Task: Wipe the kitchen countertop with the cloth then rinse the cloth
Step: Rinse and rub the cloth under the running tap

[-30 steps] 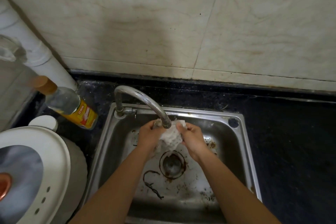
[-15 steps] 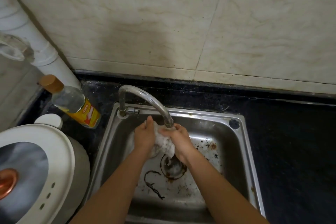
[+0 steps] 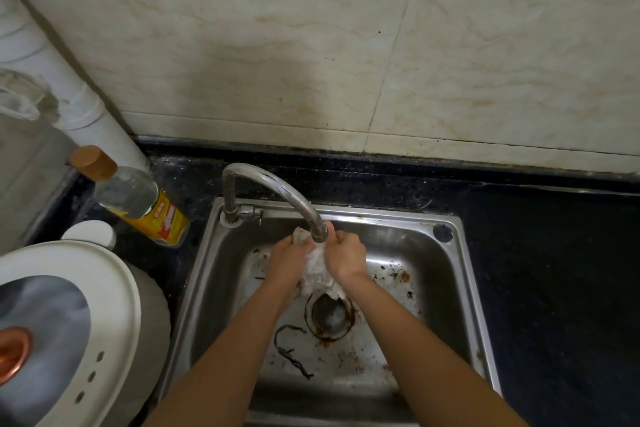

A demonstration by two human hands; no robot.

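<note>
A white wet cloth [image 3: 317,272] is bunched between both my hands, just under the spout of the curved steel tap [image 3: 277,187]. My left hand [image 3: 289,260] grips its left side and my right hand [image 3: 346,255] grips its right side. Both hands hang inside the steel sink [image 3: 460,288], above the round drain [image 3: 329,317]. The cloth's lower end dangles toward the drain. The black countertop [image 3: 554,288] surrounds the sink.
A clear bottle with a yellow label and brown cap [image 3: 138,201] stands left of the sink. A white appliance lid [image 3: 65,329] fills the lower left. A white pipe [image 3: 69,94] runs down the left corner. Dark debris [image 3: 291,350] lies on the stained sink floor.
My hands have kept working the cloth under the spout; they closed together, then the cloth stretched downward toward the drain. The view shifted slightly.
</note>
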